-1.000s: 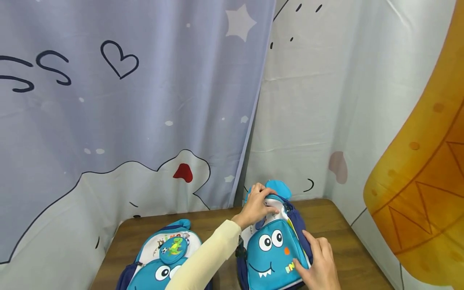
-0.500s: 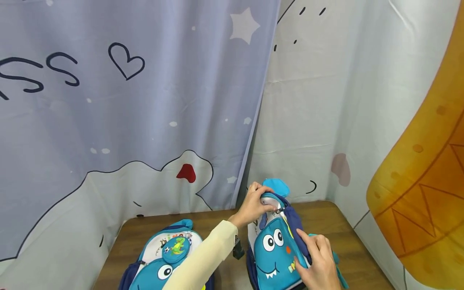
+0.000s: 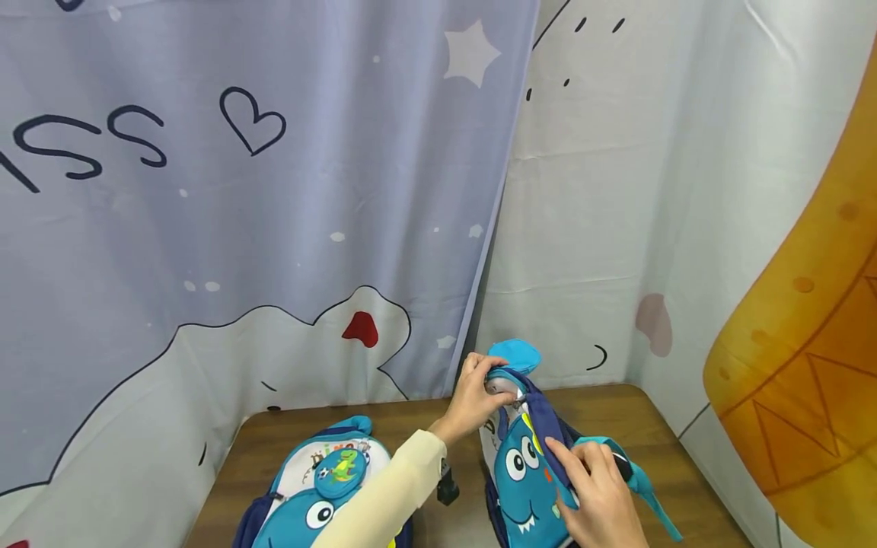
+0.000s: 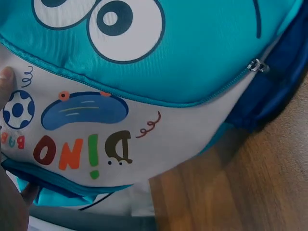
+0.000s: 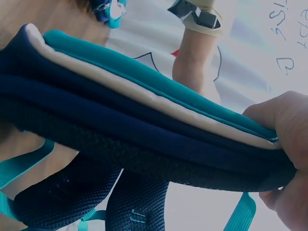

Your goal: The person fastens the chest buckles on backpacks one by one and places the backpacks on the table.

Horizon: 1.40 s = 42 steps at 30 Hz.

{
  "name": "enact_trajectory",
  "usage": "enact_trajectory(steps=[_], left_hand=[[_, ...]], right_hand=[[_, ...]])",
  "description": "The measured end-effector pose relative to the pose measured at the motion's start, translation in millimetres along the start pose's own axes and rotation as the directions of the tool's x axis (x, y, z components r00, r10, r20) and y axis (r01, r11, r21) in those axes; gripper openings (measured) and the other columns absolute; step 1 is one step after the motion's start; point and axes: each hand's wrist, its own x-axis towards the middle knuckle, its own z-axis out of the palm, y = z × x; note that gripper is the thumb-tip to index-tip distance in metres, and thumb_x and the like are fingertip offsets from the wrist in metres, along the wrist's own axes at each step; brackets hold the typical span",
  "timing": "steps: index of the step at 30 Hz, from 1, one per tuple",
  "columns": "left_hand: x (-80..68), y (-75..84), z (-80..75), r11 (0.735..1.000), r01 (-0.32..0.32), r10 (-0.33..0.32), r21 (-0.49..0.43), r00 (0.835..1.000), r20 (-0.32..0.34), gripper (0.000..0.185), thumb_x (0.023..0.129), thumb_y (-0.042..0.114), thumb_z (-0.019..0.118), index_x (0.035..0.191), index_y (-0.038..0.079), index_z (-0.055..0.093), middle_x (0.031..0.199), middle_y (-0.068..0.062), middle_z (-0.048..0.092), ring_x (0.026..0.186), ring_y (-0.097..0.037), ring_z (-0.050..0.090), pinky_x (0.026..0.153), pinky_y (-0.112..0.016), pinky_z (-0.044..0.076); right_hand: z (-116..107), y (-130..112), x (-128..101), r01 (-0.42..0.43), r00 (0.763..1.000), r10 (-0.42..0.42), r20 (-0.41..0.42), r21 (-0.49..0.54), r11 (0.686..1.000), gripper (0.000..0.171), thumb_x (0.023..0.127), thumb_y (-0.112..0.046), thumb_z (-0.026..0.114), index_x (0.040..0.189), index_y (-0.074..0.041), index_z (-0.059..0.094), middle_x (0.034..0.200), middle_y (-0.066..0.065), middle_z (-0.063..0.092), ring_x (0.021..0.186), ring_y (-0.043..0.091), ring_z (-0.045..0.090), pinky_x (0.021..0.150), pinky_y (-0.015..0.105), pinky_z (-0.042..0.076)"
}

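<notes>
A child's backpack (image 3: pixel 510 479), teal and white with a cartoon face, stands on the right part of the table, turned partly sideways. My left hand (image 3: pixel 473 399) grips its top edge, with the thumb on the white front. My right hand (image 3: pixel 596 487) holds the navy side. In the right wrist view, the right hand (image 5: pixel 293 139) pinches the side panel at one end, and dark padded shoulder straps (image 5: pixel 137 202) hang behind. The left wrist view shows the "DINO" print (image 4: pixel 79 151) and a zipper pull (image 4: pixel 257 65); only part of the left hand (image 4: pixel 10 204) shows there.
A second, similar backpack (image 3: pixel 294 517) lies to the left on the wooden table (image 3: pixel 240 464), partly covered by my left sleeve (image 3: pixel 390 491). A printed curtain (image 3: pixel 329 167) hangs behind the table. A teal strap (image 3: pixel 651 498) trails to the right.
The held backpack has turned so that its navy side shows more, and its upper part has tilted slightly left. Its teal strap has come into view at right. Both hands keep their grip.
</notes>
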Motion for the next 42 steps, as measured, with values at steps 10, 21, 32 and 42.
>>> enact_trajectory(steps=[10,21,32,42], left_hand=[[-7.4,-7.7,-3.8,1.000,-0.019,0.020,0.019,0.999,-0.044,0.056,0.079,0.029,0.082,0.128,0.031,0.056,0.116,0.003,0.044,0.106,-0.013,0.048,0.091,-0.032,0.048],[-17.4,-19.2,-11.5,0.992,-0.084,0.089,0.089,0.995,-0.045,0.060,0.075,0.013,0.084,0.127,0.028,0.059,0.113,0.002,0.051,0.100,-0.012,0.054,0.085,-0.031,0.052],[-29.3,-39.9,-32.6,0.992,-0.051,0.044,0.114,0.997,0.065,0.054,0.083,0.009,0.077,0.129,0.032,0.059,0.118,0.007,0.059,0.104,-0.011,0.057,0.089,-0.030,0.052],[-44.3,-61.1,-46.8,0.940,-0.103,0.051,0.326,0.985,0.165,0.045,0.087,0.016,0.074,0.128,0.028,0.062,0.123,0.010,0.064,0.111,-0.012,0.059,0.093,-0.031,0.051]], right_hand=[[3.0,-3.3,9.0,0.141,0.990,-0.141,-0.014,-0.012,0.990,0.069,0.055,0.001,0.065,0.123,-0.006,0.067,0.081,0.001,0.045,0.076,0.015,0.037,0.071,0.027,0.030],[22.6,-25.7,11.4,0.256,0.945,-0.259,-0.200,-0.042,0.966,0.047,0.093,-0.005,0.030,0.107,-0.011,0.075,0.076,-0.001,0.046,0.068,0.011,0.030,0.063,0.020,0.021],[36.5,-57.8,-13.6,0.085,0.996,-0.083,-0.027,0.068,0.994,0.046,0.099,-0.036,0.032,0.128,-0.022,0.066,0.094,-0.002,0.047,0.089,0.017,0.039,0.083,0.031,0.024],[51.8,-80.2,-37.6,0.011,0.993,-0.012,0.118,0.006,1.000,0.070,0.081,-0.079,0.049,0.126,-0.028,0.066,0.120,-0.002,0.049,0.109,0.021,0.041,0.094,0.034,0.027]])
